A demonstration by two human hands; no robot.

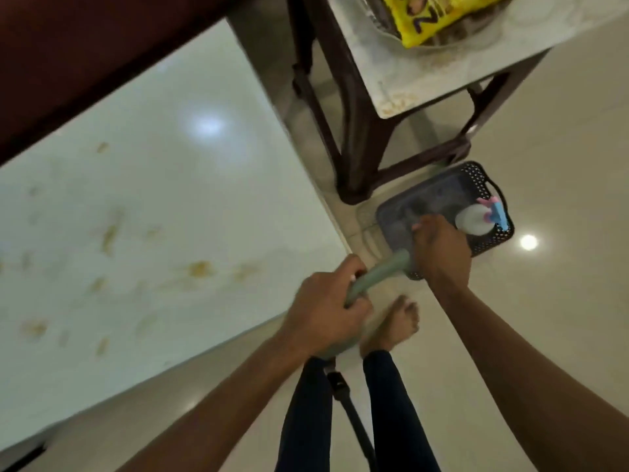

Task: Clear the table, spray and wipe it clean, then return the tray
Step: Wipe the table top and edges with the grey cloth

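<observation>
At the far left lies the white glossy tabletop [143,185], smeared with yellowish stains and bare of other things in the part that is seen, so the clearing is judged done and the spraying and wiping not yet.

Past its corner, the left hand [326,308] is seen with fingers curled round a pale green cloth-like thing [374,270], whose long axis runs up and to the right towards the other hand; what it is exactly cannot be told through the blur.

The right hand [439,243] is lowered into the dark perforated plastic basket [490,178] on the floor. Its fingers are bent downward, but whether anything is pinched cannot be told.

Just to the right of those fingers, inside the basket, stands the white spray bottle with the blue and pink trigger [474,219]. The right hand is plainly the nearer, and a short reach rightward is judged to be what comes next.
</observation>
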